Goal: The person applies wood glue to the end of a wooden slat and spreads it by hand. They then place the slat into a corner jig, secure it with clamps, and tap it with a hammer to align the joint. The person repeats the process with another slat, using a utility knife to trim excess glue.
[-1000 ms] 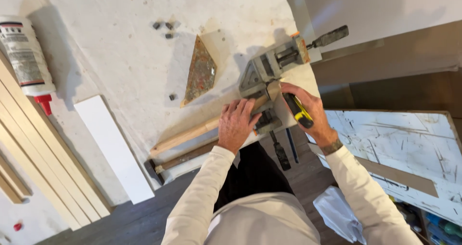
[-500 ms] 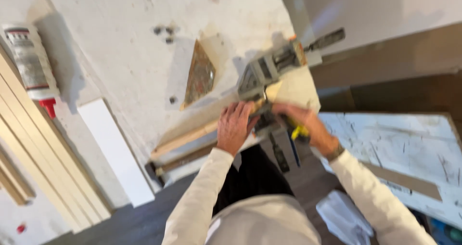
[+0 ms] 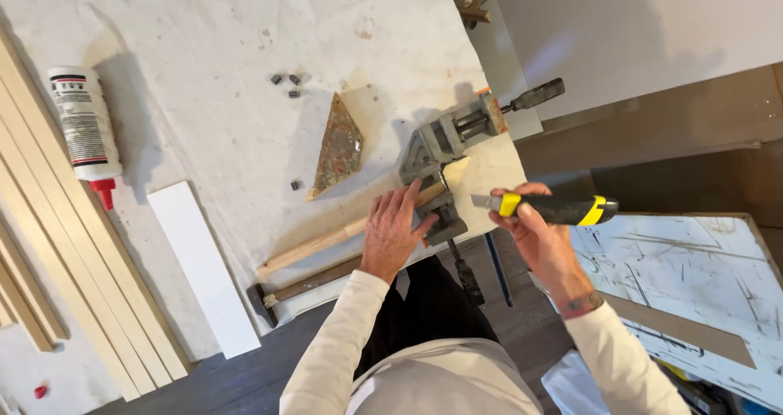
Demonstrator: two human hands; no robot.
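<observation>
Far left of the clamp point(image 3: 444, 158), long pale wood strips point(image 3: 77, 276) lie along the worktop point(image 3: 204, 97) edge, with a white glue bottle point(image 3: 84, 125) beside them, red nozzle down. Closer to the clamp lies a white board point(image 3: 204, 268), then a few small dark bits point(image 3: 287, 81), then a mottled triangular shard point(image 3: 337, 146) just left of the clamp. A hammer point(image 3: 306, 284) lies along the worktop's near edge, below the clamp.

The moulding point(image 3: 342, 240) runs slantwise from lower left up into the grey corner clamp. The left hand point(image 3: 391, 231) lies flat and open on it, fingers spread, pressing it down just beside the clamp. Right of the clamp, the right hand point(image 3: 542, 240) is closed around a black-and-yellow utility knife point(image 3: 546, 207), its blade end pointing toward the clamp and held apart from the wood.

To trim well, I judge the left hand should keep the moulding firm against the clamp with fingers clear of the blade's path, and the knife should take light, shallow strokes away from that hand
</observation>
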